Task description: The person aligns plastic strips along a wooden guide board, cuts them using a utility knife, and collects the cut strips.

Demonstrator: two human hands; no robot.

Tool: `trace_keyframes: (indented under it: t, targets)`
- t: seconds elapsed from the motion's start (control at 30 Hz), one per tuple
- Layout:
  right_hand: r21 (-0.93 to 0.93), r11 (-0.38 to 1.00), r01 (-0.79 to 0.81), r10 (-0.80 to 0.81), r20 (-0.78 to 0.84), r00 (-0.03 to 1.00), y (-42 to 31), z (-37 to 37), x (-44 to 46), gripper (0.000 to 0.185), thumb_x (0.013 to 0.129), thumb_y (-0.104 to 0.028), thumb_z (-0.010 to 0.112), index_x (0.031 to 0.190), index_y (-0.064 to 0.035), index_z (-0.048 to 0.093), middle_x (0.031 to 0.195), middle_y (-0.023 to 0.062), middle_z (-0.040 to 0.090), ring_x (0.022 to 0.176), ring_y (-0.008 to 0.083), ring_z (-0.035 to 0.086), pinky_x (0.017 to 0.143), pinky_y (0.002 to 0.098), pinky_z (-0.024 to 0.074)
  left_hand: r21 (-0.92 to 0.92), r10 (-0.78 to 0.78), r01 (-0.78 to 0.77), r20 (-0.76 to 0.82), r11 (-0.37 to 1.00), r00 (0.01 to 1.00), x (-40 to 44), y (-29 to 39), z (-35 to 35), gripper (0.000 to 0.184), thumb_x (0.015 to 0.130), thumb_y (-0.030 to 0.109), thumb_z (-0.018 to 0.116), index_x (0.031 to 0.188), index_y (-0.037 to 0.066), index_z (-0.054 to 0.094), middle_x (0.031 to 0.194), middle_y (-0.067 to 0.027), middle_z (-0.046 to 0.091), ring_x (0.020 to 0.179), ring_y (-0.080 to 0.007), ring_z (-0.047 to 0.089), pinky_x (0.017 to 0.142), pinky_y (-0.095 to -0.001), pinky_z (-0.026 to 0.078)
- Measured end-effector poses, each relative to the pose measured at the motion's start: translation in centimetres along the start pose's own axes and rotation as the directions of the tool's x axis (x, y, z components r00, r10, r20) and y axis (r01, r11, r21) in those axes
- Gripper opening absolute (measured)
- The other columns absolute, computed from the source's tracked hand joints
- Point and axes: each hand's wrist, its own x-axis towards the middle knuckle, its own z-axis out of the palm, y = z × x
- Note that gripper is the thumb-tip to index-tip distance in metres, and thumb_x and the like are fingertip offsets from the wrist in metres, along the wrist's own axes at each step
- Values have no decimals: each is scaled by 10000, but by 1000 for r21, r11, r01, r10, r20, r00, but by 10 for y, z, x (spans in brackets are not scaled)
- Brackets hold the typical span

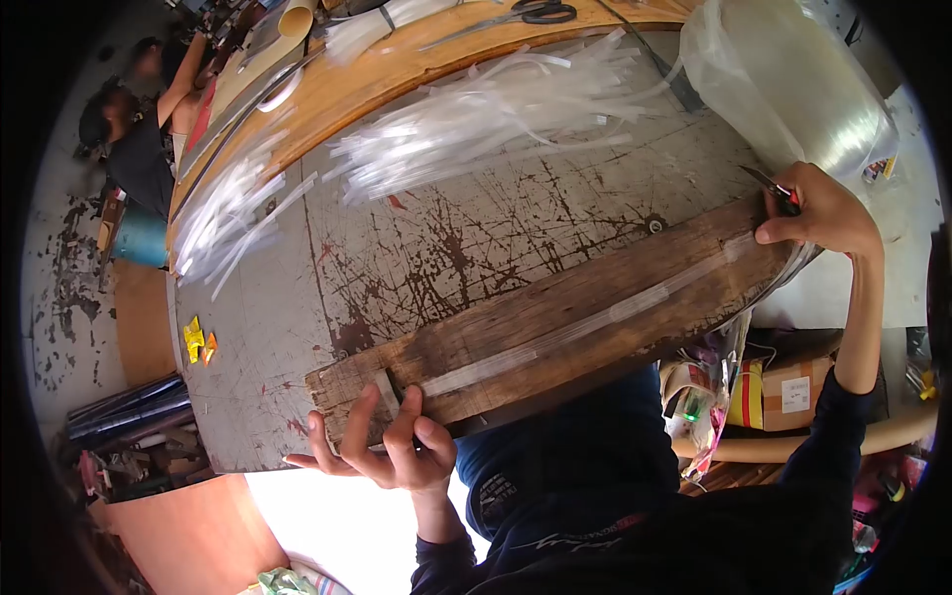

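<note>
A long dark wooden board [555, 288] lies slanted along the near side of the worn metal tabletop. A clear plastic strip [595, 324] is stretched lengthwise over it. At the board's left end, my left hand [392, 441] rests with fingers apart, fingertips by the strip's end and beside a small flat metal piece [386, 393]. My right hand [821, 213] is closed around a small knife [783, 195] with a red and black handle, its blade pointing up and left. The right thumb presses near the board's far end, where strips hang over the edge.
Piles of cut clear strips [496, 119] lie across the table's far side, with another bundle [223, 218] at left. Scissors [540, 12] lie on a wooden ledge. A large plastic roll [793, 79] stands top right. Yellow wrappers [192, 339] sit at left. Another person [139, 149] is beyond.
</note>
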Motion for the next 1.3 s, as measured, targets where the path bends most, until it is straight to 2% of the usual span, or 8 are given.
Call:
trace_keyframes:
  t: [0.27, 0.33, 0.47, 0.63, 0.77, 0.97, 1.03, 1.3]
  targets:
    - [-84, 995, 46, -40, 71, 997, 1, -6, 4, 319, 603, -205, 749, 546, -14, 500, 435, 33, 464, 406, 99, 485, 393, 242, 337, 134, -11, 6, 39, 991, 999, 22, 17, -15, 324, 852, 433, 432, 627, 256, 583, 947, 30, 584, 1176, -315, 356, 1021, -603, 24]
    - [-130, 982, 136, -121, 116, 986, 6, -6, 7, 314, 629, -252, 708, 541, -18, 517, 426, 53, 484, 398, 127, 500, 395, 255, 348, 157, -18, -13, 195, 988, 981, 35, 31, -19, 322, 848, 429, 439, 722, 205, 632, 1080, 14, 571, 1176, -248, 398, 1048, -535, 41]
    - [-94, 984, 150, -139, 112, 984, 7, -6, 8, 323, 628, -268, 707, 553, -11, 527, 429, 53, 489, 406, 132, 501, 403, 264, 352, -438, 385, -171, 465, 883, 797, 53, 88, -17, 685, 783, 610, 403, 1206, 75, 468, 1220, -64, 493, 1196, -217, 400, 1039, -534, 92]
    - [-82, 980, 180, -171, 111, 979, 6, -5, 5, 339, 645, -294, 695, 575, -1, 538, 435, 59, 493, 420, 141, 517, 423, 272, 375, -613, 520, -207, 391, 763, 759, 55, 141, 6, 601, 801, 498, 456, 1239, 87, 445, 1280, -72, 439, 1180, -173, 418, 1000, -360, 288]
    - [-96, 975, 199, -186, 128, 974, 9, -6, 6, 353, 659, -282, 710, 594, 9, 522, 446, 61, 490, 419, 132, 516, 407, 258, 368, -516, 547, -335, 338, 788, 766, 47, 146, 14, 507, 796, 409, 501, 1221, 132, 477, 1256, -57, 466, 1161, -158, 438, 969, -342, 332]
    - [-241, 967, 86, -73, 61, 995, 1, -1, -4, 411, 623, -346, 721, 634, 6, 510, 490, 105, 507, 508, 256, 550, 503, 317, 405, -489, 549, -362, 317, 793, 774, 49, 148, 14, 434, 786, 331, 542, 1179, 149, 519, 1227, -54, 493, 1133, -158, 465, 931, -314, 377]
    - [-428, 894, 133, -257, -247, 934, 1, 11, -16, 393, 630, -314, 716, 723, 11, 514, 634, 129, 556, 666, 309, 572, 582, 363, 426, -525, 518, -297, 346, 798, 782, 49, 153, 14, 433, 774, 332, 558, 1154, 126, 533, 1230, -57, 489, 1125, -171, 469, 966, -389, 336]
    - [-426, 901, 87, -251, -346, 904, 1, 21, -24, 419, 645, -258, 706, 846, -12, 434, 733, 135, 558, 773, 348, 546, 636, 418, 410, -590, 536, -241, 396, 771, 746, 67, 167, 21, 551, 681, 451, 607, 1189, 281, 475, 1309, -58, 391, 1169, -222, 398, 947, -637, 173]
